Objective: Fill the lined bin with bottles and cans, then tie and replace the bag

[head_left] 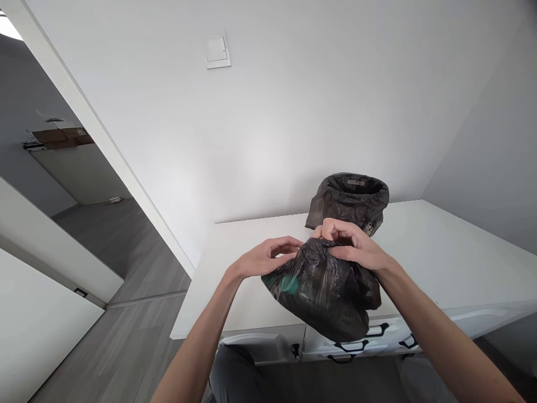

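A full black plastic bag point(327, 294) hangs in front of me over the front edge of a white desk point(440, 257). My right hand point(350, 243) is closed around the gathered neck at the top of the bag. My left hand point(268, 257) pinches the plastic at the bag's upper left side, fingers curled. Something greenish shows faintly through the bag's left part. Behind the hands, a small bin lined with a black bag point(350, 201) stands on the desk near the wall, its mouth open.
White drawers with black handles point(356, 341) sit under the desk front. A light switch point(218, 51) is on the white wall above. To the left, a doorway opens onto grey wood flooring point(126, 246), with a cardboard box point(62, 136) in the far room.
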{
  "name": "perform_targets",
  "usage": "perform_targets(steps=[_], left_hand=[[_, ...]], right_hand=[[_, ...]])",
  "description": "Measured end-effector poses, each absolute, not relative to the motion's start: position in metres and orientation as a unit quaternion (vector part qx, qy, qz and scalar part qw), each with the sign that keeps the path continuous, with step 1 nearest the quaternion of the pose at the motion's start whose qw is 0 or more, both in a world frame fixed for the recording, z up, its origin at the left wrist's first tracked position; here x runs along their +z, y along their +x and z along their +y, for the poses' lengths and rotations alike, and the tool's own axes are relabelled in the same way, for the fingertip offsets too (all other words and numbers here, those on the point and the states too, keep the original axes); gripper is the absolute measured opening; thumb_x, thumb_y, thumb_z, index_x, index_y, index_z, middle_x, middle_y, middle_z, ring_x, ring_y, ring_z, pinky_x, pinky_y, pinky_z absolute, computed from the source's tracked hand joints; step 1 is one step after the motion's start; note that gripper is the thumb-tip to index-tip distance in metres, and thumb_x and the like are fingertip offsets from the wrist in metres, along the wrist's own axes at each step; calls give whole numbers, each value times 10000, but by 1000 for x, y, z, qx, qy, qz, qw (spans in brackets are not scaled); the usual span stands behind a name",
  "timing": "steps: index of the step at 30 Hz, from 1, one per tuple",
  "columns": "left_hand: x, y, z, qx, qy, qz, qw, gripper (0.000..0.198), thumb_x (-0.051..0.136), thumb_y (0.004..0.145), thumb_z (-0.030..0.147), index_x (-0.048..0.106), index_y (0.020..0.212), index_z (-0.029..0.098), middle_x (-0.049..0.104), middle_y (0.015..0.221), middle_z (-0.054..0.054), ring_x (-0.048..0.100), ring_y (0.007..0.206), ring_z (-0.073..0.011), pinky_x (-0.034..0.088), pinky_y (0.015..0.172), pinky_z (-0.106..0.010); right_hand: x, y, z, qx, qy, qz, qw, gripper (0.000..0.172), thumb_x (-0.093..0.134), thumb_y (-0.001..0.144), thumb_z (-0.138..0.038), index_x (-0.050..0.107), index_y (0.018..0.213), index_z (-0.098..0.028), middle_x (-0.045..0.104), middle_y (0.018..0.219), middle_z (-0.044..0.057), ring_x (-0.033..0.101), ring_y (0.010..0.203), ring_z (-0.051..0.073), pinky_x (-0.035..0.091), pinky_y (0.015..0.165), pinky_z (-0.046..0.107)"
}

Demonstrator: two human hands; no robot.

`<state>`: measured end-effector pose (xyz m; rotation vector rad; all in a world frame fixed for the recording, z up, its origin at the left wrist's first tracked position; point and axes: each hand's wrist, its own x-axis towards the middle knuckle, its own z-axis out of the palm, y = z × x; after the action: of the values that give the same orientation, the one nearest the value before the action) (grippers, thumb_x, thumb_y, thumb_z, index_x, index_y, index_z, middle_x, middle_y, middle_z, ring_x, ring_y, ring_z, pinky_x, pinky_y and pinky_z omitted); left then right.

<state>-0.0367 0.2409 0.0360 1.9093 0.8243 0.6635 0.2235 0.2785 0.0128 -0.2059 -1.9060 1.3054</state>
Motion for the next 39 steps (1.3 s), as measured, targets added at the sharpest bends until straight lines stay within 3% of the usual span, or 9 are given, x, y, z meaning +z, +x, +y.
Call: perform_targets(steps=[4,8,14,19,23,29,34,39], left_hand=[[27,-36,239,242,770,309,503,379,679,922,549,752,1073,210,755,1022,-98,703,955,-254,570,865,-358],[24,-36,229,228,744,315,544,393,742,855,593,687,865,204,648,769,-38,615,738,-206,515,677,-321],[26,-39,211,290,696,356,552,419,767,857,539,524,783,205,497,757,23,459,686,-128,379,631,-261],[22,-42,206,379,657,390,521,422,786,851,500,509,752,197,497,718,38,447,668,-113,338,627,-241],[18,-40,207,461,605,424,491,404,800,829,455,500,733,202,517,699,40,462,652,-111,339,610,-229],[17,-34,214,559,529,483,418,287,741,832,398,561,725,203,579,702,28,522,669,-125,384,605,-222],[9,-42,225,611,452,525,383,366,718,842,551,665,830,188,673,759,-14,613,714,-179,470,635,-261],[6,-60,239,630,413,564,340,508,667,849,692,631,740,196,664,708,-33,634,739,-215,480,649,-293]], right_hand=[[17,225,281,521,-86,-755,389,272,708,896,-307,463,804,-235,693,913,41,606,800,185,471,708,315],[22,226,277,540,-93,-750,371,260,684,852,-219,434,784,-241,709,882,33,606,757,173,471,672,300],[34,230,266,520,-137,-753,379,191,641,810,-114,525,885,-246,650,790,-22,586,747,156,447,667,267],[35,232,262,467,-184,-767,398,269,668,809,-130,655,1054,-240,603,745,-35,570,720,146,463,668,256],[29,235,257,447,-206,-776,395,215,643,894,-199,658,1105,-240,616,833,-3,596,770,156,498,691,266],[21,224,243,268,-230,-849,394,410,595,939,-177,600,1330,-300,666,1056,53,626,1039,222,534,908,365],[13,211,247,76,-214,-852,473,189,637,916,-135,699,1009,-288,700,875,36,565,911,249,501,829,415],[2,211,258,-25,-211,-825,523,221,640,899,-94,711,942,-299,707,818,24,547,905,261,483,871,468]])
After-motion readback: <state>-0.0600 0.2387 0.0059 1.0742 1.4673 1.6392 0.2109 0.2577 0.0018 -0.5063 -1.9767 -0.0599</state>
